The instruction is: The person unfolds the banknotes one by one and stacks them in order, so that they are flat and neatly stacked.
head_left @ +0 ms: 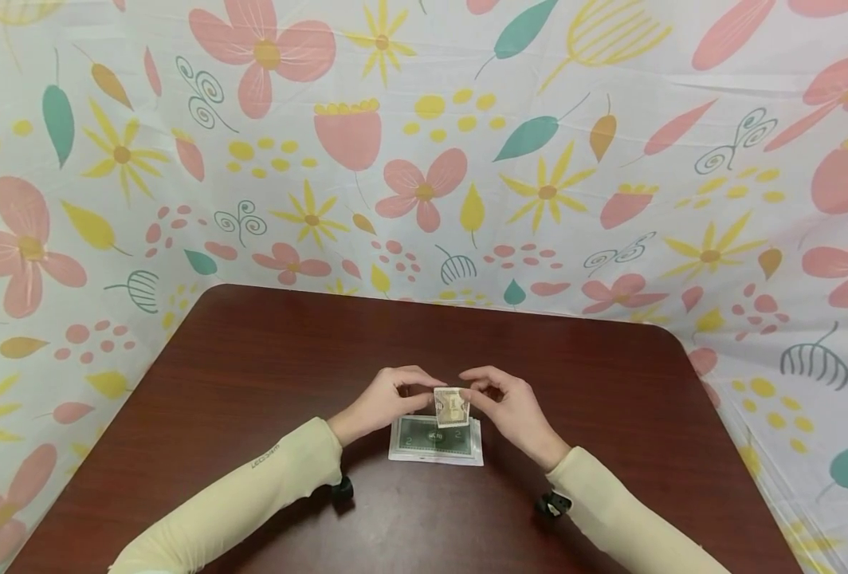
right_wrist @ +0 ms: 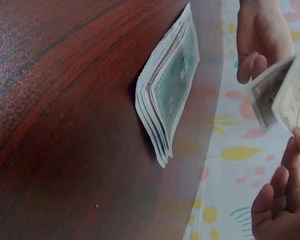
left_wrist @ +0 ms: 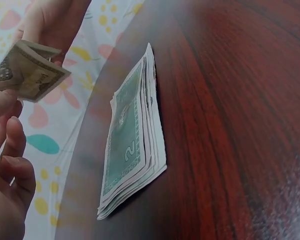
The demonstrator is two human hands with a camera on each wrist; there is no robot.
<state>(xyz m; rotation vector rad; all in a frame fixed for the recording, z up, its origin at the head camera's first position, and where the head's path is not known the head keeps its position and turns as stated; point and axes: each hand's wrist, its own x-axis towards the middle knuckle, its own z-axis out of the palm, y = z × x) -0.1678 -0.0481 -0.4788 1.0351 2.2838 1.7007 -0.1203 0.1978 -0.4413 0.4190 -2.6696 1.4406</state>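
A folded brownish banknote is held up between my two hands, above a stack of green play-money notes. My left hand pinches its left edge with thumb and fingers. At the opposite edge, my right hand grips it between thumb and index finger. The fold shows in the left wrist view, where the two halves of the banknote stand partly apart. The stack lies flat on the table, its layered edges slightly uneven and a "2" printed on the top note.
The dark reddish-brown wooden table has rounded far corners. Behind it and along the sides hangs a white cloth printed with flowers and leaves. Black wrist-camera mounts sit under the cream sleeves.
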